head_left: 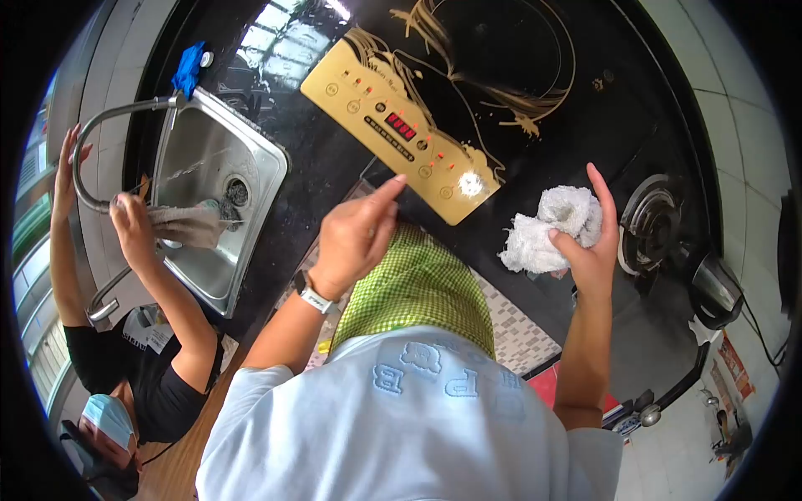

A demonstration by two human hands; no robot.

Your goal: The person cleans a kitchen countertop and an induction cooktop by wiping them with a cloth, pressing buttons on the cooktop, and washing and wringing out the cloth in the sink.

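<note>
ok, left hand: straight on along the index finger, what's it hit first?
Left hand would likely meet the gold panel; the fingertip appears at its near edge, but touching or above is unclear.

Bright, whitish daylight stood at the window (32,267), well left of the left grip (357,238); pale reflections streaked the glossy bench (292,108) beyond it; a white glare spot washed out part of the gold panel (401,125) between that and the right grip (589,250); fisheye curvature bent the wall tiles (748,142) farther right; the corners fell black.
</note>
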